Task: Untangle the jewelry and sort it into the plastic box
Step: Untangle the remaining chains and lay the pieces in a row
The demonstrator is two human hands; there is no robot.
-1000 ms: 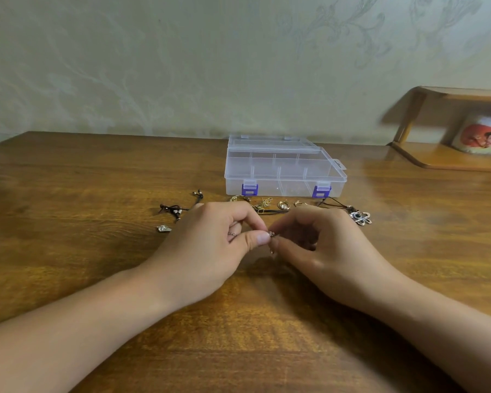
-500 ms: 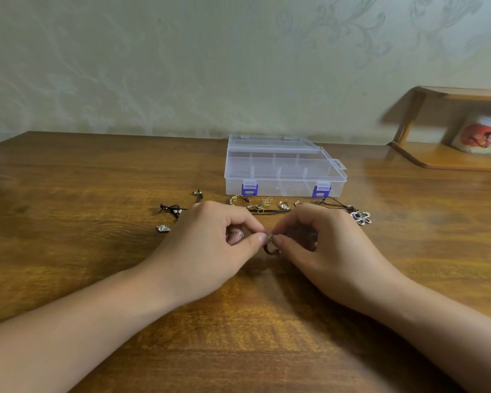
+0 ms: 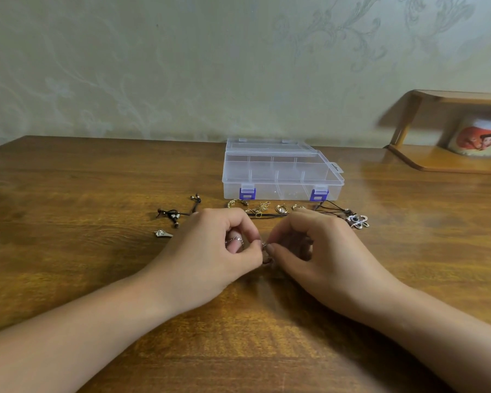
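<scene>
- While both forearms reach in from the near edge, the left hand [image 3: 210, 256] and the right hand [image 3: 321, 256] meet low over the wooden table [image 3: 68, 265], fingers curled and thumb tips almost touching.
- Between those thumb and forefinger tips both hands pinch a small piece of jewelry [image 3: 265, 252]; it is too small and too covered to tell what kind it is.
- On a left-hand finger sits a thin ring [image 3: 234, 240], partly hidden by the curled fingers.
- Beyond the knuckles lies a row of loose pieces: a black cord with beads [image 3: 170, 214] to the left, a small silver charm [image 3: 162, 233] nearer, gold pieces [image 3: 260, 208] in the middle, and a flower pendant [image 3: 357, 221] on dark cord to the right.
- Part of the dark cord runs behind the hands, so its path cannot be followed.
- Just behind that row stands the clear plastic box [image 3: 281, 177] with purple latches, lid closed, its compartments showing through.
- At far right a small wooden shelf [image 3: 448, 163] holds a printed mug [image 3: 479, 140], blurred and cut by the frame edge.
- Pale patterned wall [image 3: 182, 66] backs the table.
</scene>
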